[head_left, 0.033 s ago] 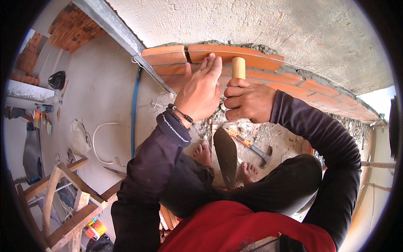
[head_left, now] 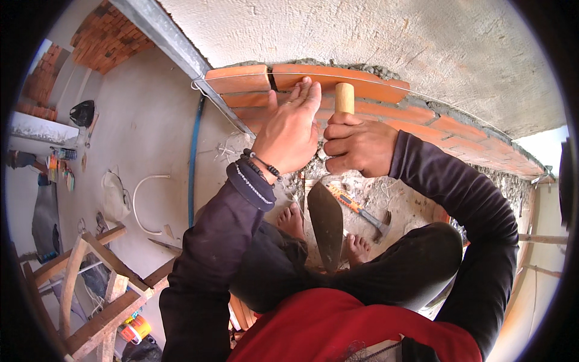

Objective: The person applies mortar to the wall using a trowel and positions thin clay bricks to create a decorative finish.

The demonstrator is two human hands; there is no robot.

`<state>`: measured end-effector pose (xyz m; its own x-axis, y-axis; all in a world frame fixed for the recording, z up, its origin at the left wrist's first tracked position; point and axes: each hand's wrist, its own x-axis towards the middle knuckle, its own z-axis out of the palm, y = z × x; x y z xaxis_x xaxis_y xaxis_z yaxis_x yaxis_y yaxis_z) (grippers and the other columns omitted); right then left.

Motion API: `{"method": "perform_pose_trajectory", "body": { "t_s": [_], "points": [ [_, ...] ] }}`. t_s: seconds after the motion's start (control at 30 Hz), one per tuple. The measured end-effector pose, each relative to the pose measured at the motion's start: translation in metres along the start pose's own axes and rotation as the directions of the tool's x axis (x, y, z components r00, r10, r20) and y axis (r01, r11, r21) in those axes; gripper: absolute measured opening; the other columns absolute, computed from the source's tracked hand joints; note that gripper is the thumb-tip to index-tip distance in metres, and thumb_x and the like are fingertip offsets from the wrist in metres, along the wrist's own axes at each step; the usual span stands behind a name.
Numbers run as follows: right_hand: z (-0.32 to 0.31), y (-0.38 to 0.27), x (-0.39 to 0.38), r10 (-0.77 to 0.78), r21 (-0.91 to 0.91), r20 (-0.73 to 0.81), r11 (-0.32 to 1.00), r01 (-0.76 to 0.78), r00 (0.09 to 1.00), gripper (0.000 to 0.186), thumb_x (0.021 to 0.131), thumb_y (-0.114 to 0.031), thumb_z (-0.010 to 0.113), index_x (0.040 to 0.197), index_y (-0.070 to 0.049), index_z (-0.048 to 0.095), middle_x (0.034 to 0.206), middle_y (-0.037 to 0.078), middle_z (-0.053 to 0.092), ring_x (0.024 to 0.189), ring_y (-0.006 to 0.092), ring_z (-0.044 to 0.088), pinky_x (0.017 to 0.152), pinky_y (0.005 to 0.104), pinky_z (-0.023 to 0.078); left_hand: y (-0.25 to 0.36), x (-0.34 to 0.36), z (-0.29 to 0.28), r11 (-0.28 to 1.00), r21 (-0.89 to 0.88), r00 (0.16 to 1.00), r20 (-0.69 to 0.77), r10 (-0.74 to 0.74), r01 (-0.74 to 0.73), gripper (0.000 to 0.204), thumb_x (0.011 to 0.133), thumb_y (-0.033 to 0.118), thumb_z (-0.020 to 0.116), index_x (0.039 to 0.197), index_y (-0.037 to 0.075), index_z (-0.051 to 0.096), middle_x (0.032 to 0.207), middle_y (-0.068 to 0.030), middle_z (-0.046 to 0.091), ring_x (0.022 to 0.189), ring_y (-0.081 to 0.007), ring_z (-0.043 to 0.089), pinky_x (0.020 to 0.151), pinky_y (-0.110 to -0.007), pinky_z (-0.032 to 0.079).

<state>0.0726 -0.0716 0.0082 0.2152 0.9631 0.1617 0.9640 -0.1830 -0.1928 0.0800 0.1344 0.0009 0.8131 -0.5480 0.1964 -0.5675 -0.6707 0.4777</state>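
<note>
My right hand (head_left: 360, 148) is wrapped round a trowel. Its pale wooden handle (head_left: 344, 98) points up toward the brick wall, and its dark pointed blade (head_left: 325, 226) hangs down over my feet. With fingers stretched out, my left hand (head_left: 286, 133) reaches to an orange brick (head_left: 325, 78) in the top course; the fingertips appear to rest on its face. Left of that brick lies another orange brick (head_left: 238, 79), with a dark gap between them. A thin white string (head_left: 446, 99) runs along the top course, wrapped round the metal post (head_left: 172, 45) at the left.
On the rubble-strewn ground by my feet lies a hammer (head_left: 365, 214) with an orange grip. A plastered wall (head_left: 386, 30) rises behind the bricks. A blue pipe (head_left: 195, 163), a white curved hose (head_left: 137, 205) and a wooden frame (head_left: 102, 301) are at left. Brick stacks (head_left: 111, 39) stand farther off.
</note>
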Motion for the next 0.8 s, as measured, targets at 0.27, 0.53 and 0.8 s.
{"method": "perform_pose_trajectory", "body": {
  "t_s": [0.27, 0.53, 0.8],
  "points": [
    [-0.005, -0.03, -0.051, 0.531, 0.721, -0.262, 0.662, -0.202, 0.806, 0.017, 0.075, -0.004, 0.063, 0.09, -0.009, 0.06, 0.094, 0.0, 0.059, 0.105, 0.0178, 0.055, 0.103, 0.0397, 0.04, -0.005, -0.003, 0.0, 0.996, -0.041, 0.991, -0.108, 0.08, -0.085, 0.053, 0.092, 0.011, 0.05, 0.141, -0.007, 0.039, 0.146, -0.0271, 0.04, 0.138, -0.038, 0.037, 0.113, -0.046, 0.031],
    [-0.006, -0.088, -0.152, 0.539, 0.581, -0.812, 0.783, -0.222, -0.223, 0.026, 0.1, -0.025, 0.054, 0.118, -0.007, 0.051, 0.121, 0.017, 0.06, 0.11, 0.0243, 0.058, 0.092, 0.0409, 0.048, 0.051, 0.0, 0.017, 0.968, -0.248, 0.997, -0.059, -0.056, 0.039, 0.064, 0.092, 0.024, 0.059, 0.142, -0.009, 0.037, 0.121, -0.0331, 0.058, 0.107, -0.0443, 0.061, 0.093, -0.045, 0.048],
    [0.048, -0.066, -0.171, 0.684, 0.632, -0.29, 0.662, 0.402, -0.67, 0.029, 0.102, -0.034, 0.046, 0.119, -0.011, 0.041, 0.127, 0.014, 0.051, 0.118, 0.032, 0.051, 0.101, 0.0609, 0.046, 0.038, 0.02, 0.051, 0.868, -0.492, 0.993, -0.117, 0.011, -0.068, 0.093, 0.095, 0.021, 0.058, 0.15, -0.001, -0.013, 0.149, -0.0405, 0.022, 0.14, -0.0445, 0.029, 0.113, -0.038, 0.03]
  ]
}}
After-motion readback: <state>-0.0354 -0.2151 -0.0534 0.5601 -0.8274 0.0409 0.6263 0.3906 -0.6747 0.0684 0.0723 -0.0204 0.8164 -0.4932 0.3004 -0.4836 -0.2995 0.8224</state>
